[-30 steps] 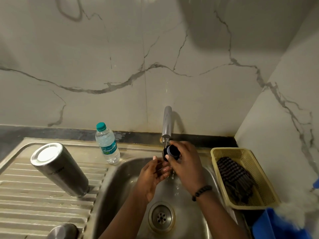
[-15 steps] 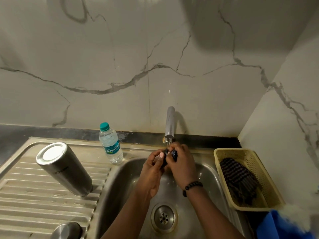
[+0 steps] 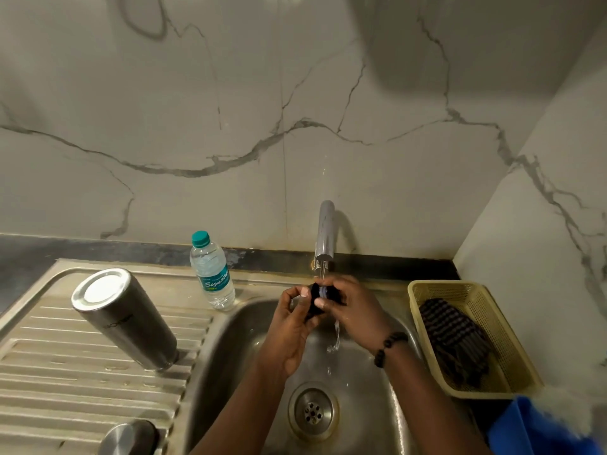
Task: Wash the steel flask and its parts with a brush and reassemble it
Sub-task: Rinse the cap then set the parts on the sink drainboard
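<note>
The steel flask body (image 3: 123, 318) stands upside down on the ribbed drainboard at the left. A steel cap (image 3: 129, 436) sits at the drainboard's front edge. Over the sink, both hands hold a small black flask stopper (image 3: 318, 298) under the running tap (image 3: 325, 233). My left hand (image 3: 294, 320) grips it from the left, fingers curled round it. My right hand (image 3: 353, 308) grips it from the right, with a bead bracelet on the wrist. Water falls past the stopper into the sink basin (image 3: 236, 349). No brush is in view.
A clear plastic water bottle (image 3: 213, 272) with a teal cap stands behind the sink rim. A yellow plastic basket (image 3: 522, 366) with a dark checked cloth sits right of the sink. A blue object (image 3: 538, 431) is at the bottom right. The drain (image 3: 313, 411) lies at the basin's front.
My left hand has risen and closed round the stopper together with my right hand. The stopper has turned, so its blue-white face is mostly covered.
</note>
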